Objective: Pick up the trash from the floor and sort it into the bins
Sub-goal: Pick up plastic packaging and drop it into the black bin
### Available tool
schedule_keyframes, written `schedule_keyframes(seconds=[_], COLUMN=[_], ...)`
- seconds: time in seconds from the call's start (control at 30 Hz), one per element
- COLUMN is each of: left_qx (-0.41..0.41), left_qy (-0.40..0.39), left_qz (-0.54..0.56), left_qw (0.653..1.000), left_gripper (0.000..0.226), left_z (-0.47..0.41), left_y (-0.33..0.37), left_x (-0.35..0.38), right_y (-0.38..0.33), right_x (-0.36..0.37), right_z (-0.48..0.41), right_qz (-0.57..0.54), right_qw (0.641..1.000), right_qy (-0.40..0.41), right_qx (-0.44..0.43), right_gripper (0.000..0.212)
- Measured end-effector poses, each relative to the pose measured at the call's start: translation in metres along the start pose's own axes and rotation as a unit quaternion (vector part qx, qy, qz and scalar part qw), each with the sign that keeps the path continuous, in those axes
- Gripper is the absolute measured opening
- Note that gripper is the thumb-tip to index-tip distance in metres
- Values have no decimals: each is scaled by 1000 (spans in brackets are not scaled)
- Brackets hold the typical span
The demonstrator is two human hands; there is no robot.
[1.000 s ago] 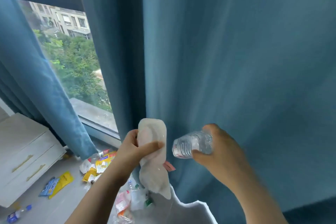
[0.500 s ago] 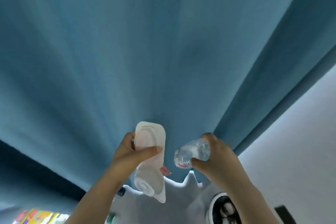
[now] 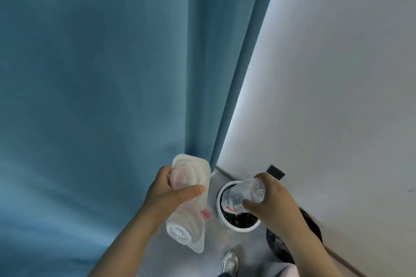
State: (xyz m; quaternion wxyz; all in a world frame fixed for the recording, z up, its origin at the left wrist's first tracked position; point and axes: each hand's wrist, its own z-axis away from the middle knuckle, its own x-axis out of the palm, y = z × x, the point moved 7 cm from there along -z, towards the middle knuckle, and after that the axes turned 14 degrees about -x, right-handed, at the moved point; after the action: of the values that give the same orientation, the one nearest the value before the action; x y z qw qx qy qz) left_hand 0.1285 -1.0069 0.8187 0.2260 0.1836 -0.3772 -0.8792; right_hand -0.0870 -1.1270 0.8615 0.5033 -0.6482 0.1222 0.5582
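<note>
Clear water bottle point(image 3: 244, 194) clamped in right hand point(image 3: 270, 204) over white bin point(image 3: 221, 213), red-striped label unreadable, left hand point(image 3: 167, 194) closed around translucent plastic trays point(image 3: 191, 204).

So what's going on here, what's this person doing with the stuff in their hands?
A person stands by a blue curtain, sorting trash. The right hand holds a clear plastic bottle tilted over a white round bin on the floor, not yet released. The left hand grips pale plastic packaging, beside the bin rather than over it.
</note>
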Motion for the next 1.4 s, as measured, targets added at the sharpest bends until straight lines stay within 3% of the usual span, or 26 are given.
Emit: schedule_keyframes(seconds=[0.3,0.67,0.93,1.17,1.33,1.4], left_qx=[-10,-31,-50,-67,-70,-71], left_qy=[-24,20,22,14,-2,-10], left_qz=[-66,-138,-194,-211,-205,-195], left_qw=[997,990,980,975,976,978], left_gripper=[79,88,87,89,94,91], left_z=[-50,-116,-156,-196,-215,-219], left_y=[25,42,45,52,57,60], left_x=[95,189,200,208,213,216], right_y=[128,259,288,287,279,275], right_x=[-8,27,63,101,93,88], right_z=[-20,-67,-100,-137,-141,-137], right_qz=[-38,-49,-72,-135,-139,-156], right_qw=[993,982,971,963,963,962], right_qy=[57,-17,-46,-104,-75,-55], right_qx=[101,181,223,207,217,218], right_gripper=[49,50,51,76,43,41])
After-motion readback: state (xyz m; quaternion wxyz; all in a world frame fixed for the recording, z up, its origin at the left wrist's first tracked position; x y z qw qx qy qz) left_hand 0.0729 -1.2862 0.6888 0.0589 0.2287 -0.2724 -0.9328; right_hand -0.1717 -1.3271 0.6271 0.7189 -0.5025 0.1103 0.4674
